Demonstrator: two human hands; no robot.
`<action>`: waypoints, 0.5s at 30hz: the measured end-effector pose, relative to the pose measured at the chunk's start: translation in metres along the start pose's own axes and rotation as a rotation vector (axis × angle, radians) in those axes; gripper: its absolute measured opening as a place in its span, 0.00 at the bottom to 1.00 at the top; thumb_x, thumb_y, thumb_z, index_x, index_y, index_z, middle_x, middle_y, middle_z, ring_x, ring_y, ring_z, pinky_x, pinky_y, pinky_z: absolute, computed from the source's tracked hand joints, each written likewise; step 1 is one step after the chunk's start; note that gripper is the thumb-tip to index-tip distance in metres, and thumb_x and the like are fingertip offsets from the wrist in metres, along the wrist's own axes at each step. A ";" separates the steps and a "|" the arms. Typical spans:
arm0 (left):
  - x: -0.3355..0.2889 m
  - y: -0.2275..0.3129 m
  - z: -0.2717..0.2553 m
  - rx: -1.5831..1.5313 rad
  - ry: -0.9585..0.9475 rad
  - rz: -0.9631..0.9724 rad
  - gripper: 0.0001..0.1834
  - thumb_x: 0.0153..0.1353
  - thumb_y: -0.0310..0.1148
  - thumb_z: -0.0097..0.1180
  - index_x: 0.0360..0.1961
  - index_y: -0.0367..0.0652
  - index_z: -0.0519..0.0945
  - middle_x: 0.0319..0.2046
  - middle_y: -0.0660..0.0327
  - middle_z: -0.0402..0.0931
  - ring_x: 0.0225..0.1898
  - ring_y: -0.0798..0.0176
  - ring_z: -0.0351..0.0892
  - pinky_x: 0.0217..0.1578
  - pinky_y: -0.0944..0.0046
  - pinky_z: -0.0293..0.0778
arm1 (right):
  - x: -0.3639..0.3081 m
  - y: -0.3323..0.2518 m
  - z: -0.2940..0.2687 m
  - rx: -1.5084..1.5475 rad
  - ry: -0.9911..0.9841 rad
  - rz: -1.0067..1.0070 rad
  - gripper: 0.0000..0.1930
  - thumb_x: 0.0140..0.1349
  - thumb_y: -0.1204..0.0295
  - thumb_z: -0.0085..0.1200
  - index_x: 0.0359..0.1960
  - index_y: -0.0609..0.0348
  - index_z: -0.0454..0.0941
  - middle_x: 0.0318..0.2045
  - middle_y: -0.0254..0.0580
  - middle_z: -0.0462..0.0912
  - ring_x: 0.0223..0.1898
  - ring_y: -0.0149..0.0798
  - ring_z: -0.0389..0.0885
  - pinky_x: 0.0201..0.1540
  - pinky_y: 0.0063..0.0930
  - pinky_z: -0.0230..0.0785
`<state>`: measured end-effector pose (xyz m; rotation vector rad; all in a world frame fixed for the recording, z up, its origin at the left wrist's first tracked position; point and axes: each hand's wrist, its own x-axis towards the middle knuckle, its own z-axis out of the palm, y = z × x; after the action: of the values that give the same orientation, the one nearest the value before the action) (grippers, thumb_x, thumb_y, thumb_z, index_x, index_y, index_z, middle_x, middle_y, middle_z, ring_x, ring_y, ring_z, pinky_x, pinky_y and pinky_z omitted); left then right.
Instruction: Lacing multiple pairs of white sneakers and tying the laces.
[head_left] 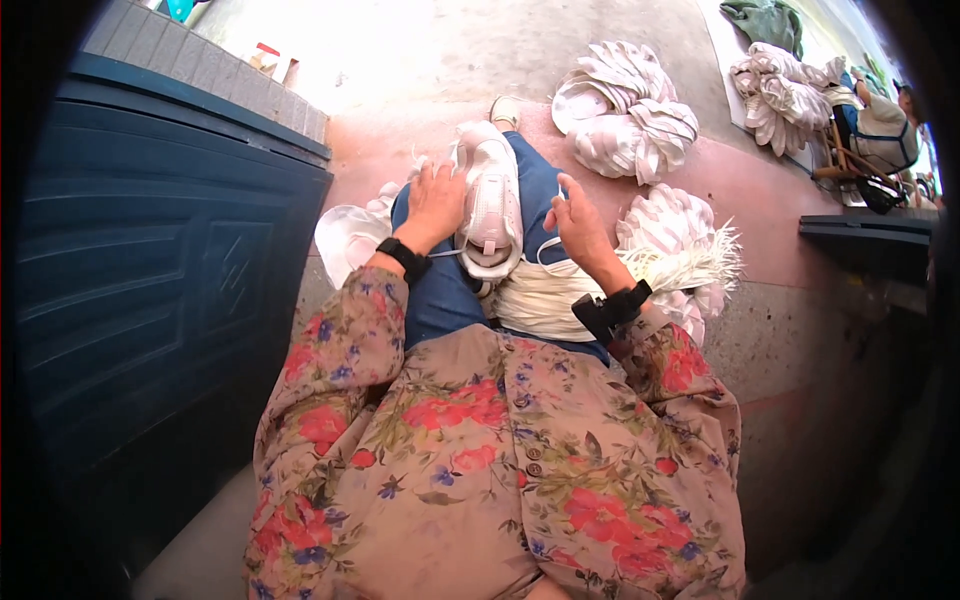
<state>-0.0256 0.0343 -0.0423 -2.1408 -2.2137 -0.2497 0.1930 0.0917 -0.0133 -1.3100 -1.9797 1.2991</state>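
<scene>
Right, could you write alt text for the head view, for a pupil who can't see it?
A seated person's left hand touches a pale shoe over blue trousers; the right hand is beside it, its grip unclear. A bundle of cream laces lies right of the shoe, with piles of pale shoe parts on the floor beyond.

Laces [545, 303] lie right of the shoe [491, 205]; the door [170, 210] stands left of both.

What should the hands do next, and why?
Perhaps bring the right hand over to the pale shoe: it seems to pinch a white lace end, though that is tiny here, and the left hand rests against the shoe's side.
</scene>
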 end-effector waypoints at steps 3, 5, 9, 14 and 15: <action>0.026 -0.020 0.000 -0.198 -0.314 -0.029 0.09 0.48 0.33 0.50 0.28 0.39 0.75 0.29 0.52 0.73 0.34 0.50 0.72 0.34 0.58 0.68 | 0.007 -0.006 -0.010 0.079 0.019 0.041 0.16 0.60 0.70 0.38 0.46 0.67 0.65 0.19 0.43 0.76 0.21 0.38 0.74 0.27 0.31 0.66; 0.042 -0.030 -0.014 -0.499 -0.528 -0.031 0.11 0.52 0.36 0.46 0.29 0.39 0.75 0.22 0.49 0.74 0.28 0.47 0.74 0.30 0.54 0.70 | 0.009 -0.002 -0.011 0.149 0.006 0.132 0.15 0.60 0.70 0.38 0.45 0.67 0.65 0.20 0.42 0.76 0.19 0.35 0.73 0.26 0.28 0.66; 0.079 -0.016 0.002 -0.403 -0.094 0.026 0.11 0.52 0.36 0.45 0.25 0.38 0.72 0.24 0.48 0.74 0.30 0.46 0.74 0.31 0.53 0.70 | 0.012 0.030 0.003 0.245 -0.099 0.234 0.12 0.60 0.69 0.40 0.38 0.65 0.71 0.20 0.37 0.76 0.17 0.26 0.68 0.22 0.20 0.63; 0.120 -0.003 0.028 -0.186 -0.110 -0.031 0.11 0.52 0.36 0.49 0.26 0.38 0.75 0.27 0.50 0.75 0.31 0.45 0.74 0.32 0.50 0.70 | 0.000 0.029 0.019 0.334 -0.132 0.266 0.12 0.58 0.67 0.45 0.36 0.64 0.75 0.21 0.33 0.74 0.17 0.23 0.66 0.21 0.16 0.61; 0.126 -0.007 0.035 -0.209 -0.198 -0.163 0.11 0.50 0.36 0.50 0.27 0.38 0.76 0.28 0.49 0.75 0.32 0.46 0.74 0.34 0.52 0.71 | 0.000 0.031 0.019 0.362 -0.133 0.284 0.13 0.58 0.68 0.46 0.38 0.64 0.75 0.21 0.32 0.74 0.17 0.23 0.67 0.21 0.16 0.61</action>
<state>-0.0345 0.1642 -0.0586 -2.1716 -2.5853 -0.3002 0.1938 0.0870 -0.0495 -1.3839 -1.5747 1.8209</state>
